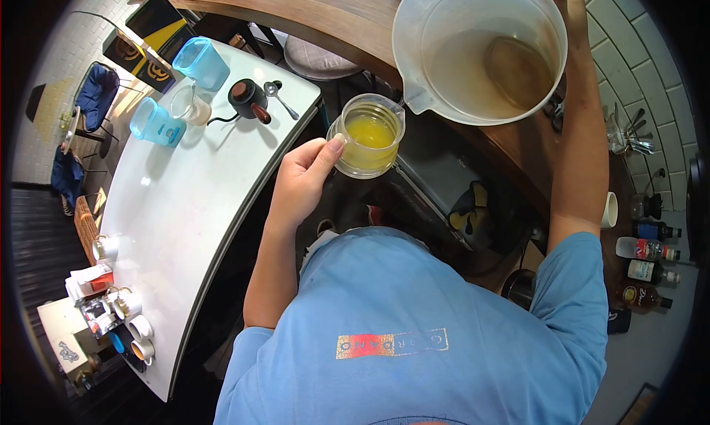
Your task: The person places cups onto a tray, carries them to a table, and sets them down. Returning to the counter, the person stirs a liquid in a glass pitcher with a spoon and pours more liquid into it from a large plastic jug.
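Observation:
My left hand (pixel 305 173) is closed around a small clear cup (pixel 367 159) with a yellow-green liquid (pixel 370 133) in it. My thumb presses on the near side of its wall. At the upper right, my right hand (pixel 569 14) grips the far right side of a large translucent plastic pitcher (pixel 444 48). Part of that hand lies beyond the frame's edge. The pitcher is tilted so I see into it, and a brownish patch shows at its bottom. Its spout points toward the small cup, close by but apart from it.
Left is a white counter (pixel 200 203) with blue containers (pixel 203 62), a gooseneck kettle (pixel 248 98), a spoon (pixel 281 99) and several white cups (pixel 140 327). A wooden bar (pixel 303 14) runs along the top. Several bottles (pixel 647 249) and a utensil holder (pixel 629 133) stand right.

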Demonstrator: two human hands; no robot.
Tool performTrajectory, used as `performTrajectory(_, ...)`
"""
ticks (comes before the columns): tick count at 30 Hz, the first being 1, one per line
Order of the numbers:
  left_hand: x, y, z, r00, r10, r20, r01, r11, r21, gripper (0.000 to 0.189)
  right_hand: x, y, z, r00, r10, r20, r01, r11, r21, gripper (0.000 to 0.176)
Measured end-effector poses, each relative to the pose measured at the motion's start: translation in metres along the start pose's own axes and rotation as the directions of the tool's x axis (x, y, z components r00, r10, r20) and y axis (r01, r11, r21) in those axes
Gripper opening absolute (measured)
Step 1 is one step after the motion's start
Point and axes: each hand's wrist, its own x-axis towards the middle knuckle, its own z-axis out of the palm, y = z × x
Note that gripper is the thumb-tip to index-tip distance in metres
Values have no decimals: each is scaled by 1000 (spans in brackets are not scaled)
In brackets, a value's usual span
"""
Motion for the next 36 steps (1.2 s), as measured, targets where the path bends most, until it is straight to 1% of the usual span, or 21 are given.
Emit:
performTrajectory(5, -3, -1, -1, 999, -31, 12, 31, 1000, -7, 32, 0, 1, 4, 1000, -15, 18, 15, 1000, 11, 70)
performTrajectory(9, -4, 0, 0, 1000, -21, 0, 21, 1000, -2, 33, 6, 10, 2, 999, -36, 0, 35, 996, 81, 70)
performTrajectory(10, -4, 0, 0, 1000, -11, -9, 11, 1000, 0, 33, 13, 87, -8, 995, -98, 30, 79, 920, 384, 70)
performTrajectory(11, -4, 0, 0, 1000, -10, -11, 10, 1000, 0, 33, 19, 162, -18, 985, -161, 60, 77, 728, 682, 69)
performTrajectory(12, -4, 0, 0, 1000, -17, -7, 17, 1000, 8, 33, 25, 235, -28, 971, -222, 89, 30, 483, 875, 69)
performTrajectory(13, -4, 0, -1, 1000, -24, -4, 24, 1000, 17, 33, 19, 165, -20, 982, -167, 84, 70, 743, 665, 69)
performTrajectory(14, -4, 1, -1, 1000, -22, -6, 22, 1000, 17, 33, 14, 85, -10, 991, -112, 78, 80, 939, 334, 69)
performTrajectory(15, -5, 1, -1, 1000, -18, -4, 18, 1000, 18, 33, 9, 4, 0, 996, -56, 72, 56, 998, 4, 68)
performTrajectory(17, -6, 2, 0, 1000, -13, -5, 13, 1000, 18, 34, 8, 4, 2, 996, -55, 68, 55, 998, 0, 68)
performTrajectory(19, -6, 3, 1, 999, -47, -11, 47, 999, 4, 34, 7, 3, 4, 996, -54, 65, 54, 999, -4, 68)
performTrajectory(22, -6, 1, 1, 999, -47, -10, 47, 999, 21, 34, 7, 2, 8, 997, -51, 62, 50, 998, 29, 67)
performTrajectory(24, -6, 1, 1, 999, -49, -10, 49, 999, 17, 34, 7, 4, 12, 999, -48, -10, 48, 997, 54, 66)
performTrajectory(25, -6, 0, 0, 999, -52, -7, 53, 999, 14, 34, 7, 6, 10, 999, -51, -10, 51, 997, 55, 66)
performTrajectory(27, -6, -2, -1, 999, -42, -9, 42, 999, 18, 34, 7, 11, 4, 999, -13, 38, 14, 1000, -4, 65)
performTrajectory(30, -6, -2, 0, 999, -33, -7, 33, 999, 9, 34, 7, 7, 7, 998, -22, 50, 21, 1000, 10, 65)
performTrajectory(34, -7, 1, 0, 999, -36, -3, 36, 999, 1, 34, 7, -4, 12, 998, -20, 52, 18, 999, 30, 66)
performTrajectory(36, -6, -1, 0, 999, -38, -8, 38, 999, 0, 34, 7, -10, 13, 1000, -5, 18, 5, 999, -35, 67)
